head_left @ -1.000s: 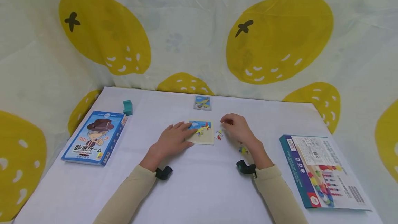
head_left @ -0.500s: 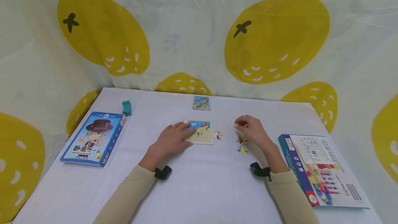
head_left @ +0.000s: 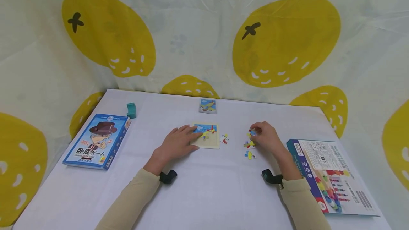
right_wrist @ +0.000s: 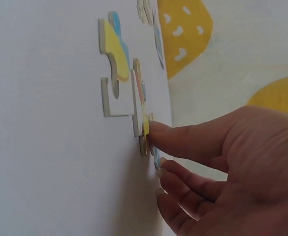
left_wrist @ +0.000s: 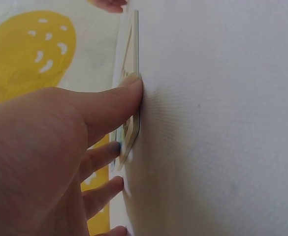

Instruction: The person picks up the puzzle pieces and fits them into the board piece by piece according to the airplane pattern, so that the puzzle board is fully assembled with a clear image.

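My left hand (head_left: pixel 179 145) rests with spread fingers on the left side of a small wooden jigsaw tray (head_left: pixel 212 144). In the left wrist view its thumb touches the tray's edge (left_wrist: pixel 136 49). Blue and yellow airplane pieces fill the tray's upper part. To the right, my right hand (head_left: pixel 269 140) pinches a blue puzzle piece (head_left: pixel 253 132) between thumb and fingertips, low at the table. Just nearer lie a red and yellow piece (head_left: pixel 250 145) and a yellow and blue piece (head_left: pixel 250 154). A white and red piece (head_left: pixel 224 138) lies beside the tray's right edge.
A small airplane picture (head_left: pixel 208 106) lies behind the tray. On the left are a blue game box (head_left: pixel 96 141) and a teal block (head_left: pixel 131 110). A large craft box (head_left: pixel 335 176) lies at right, close to my right forearm. A fruit-print cloth hangs behind the table.
My right hand has moved right and slightly nearer, from beside the tray to the loose pieces, where it now pinches one. My left hand stays on the tray.
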`<move>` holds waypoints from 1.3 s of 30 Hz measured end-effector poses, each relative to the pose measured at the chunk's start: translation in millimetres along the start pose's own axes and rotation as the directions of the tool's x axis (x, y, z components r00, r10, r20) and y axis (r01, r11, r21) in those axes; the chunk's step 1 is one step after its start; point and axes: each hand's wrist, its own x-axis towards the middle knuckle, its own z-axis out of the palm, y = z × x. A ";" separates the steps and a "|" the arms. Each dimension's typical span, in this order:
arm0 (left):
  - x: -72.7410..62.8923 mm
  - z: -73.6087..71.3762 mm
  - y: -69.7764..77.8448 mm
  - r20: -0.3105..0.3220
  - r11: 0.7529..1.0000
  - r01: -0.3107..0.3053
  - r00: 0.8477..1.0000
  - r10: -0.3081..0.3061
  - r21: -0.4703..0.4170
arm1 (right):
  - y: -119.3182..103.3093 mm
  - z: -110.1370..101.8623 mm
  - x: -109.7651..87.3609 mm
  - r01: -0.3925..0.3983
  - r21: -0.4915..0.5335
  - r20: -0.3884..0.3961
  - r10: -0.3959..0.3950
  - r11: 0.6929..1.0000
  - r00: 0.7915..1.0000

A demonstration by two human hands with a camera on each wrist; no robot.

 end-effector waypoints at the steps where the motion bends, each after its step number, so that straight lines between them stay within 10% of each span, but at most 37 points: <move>1: 0.1 0.1 0.0 -0.001 1.000 0.001 1.000 -0.001 -0.001 | -0.3 0.5 0.0 -0.002 0.001 0.003 0.002 1.000 1.000; 22: 0.2 0.7 -0.7 0.014 1.000 0.004 1.000 -0.004 0.007 | 0.5 -2.2 1.5 -0.059 0.067 0.033 0.057 0.996 0.998; 39: 0.2 3.7 -1.9 -0.004 1.000 -0.010 1.000 0.010 0.006 | -34.8 23.0 13.0 0.023 0.293 -0.108 0.009 0.956 0.994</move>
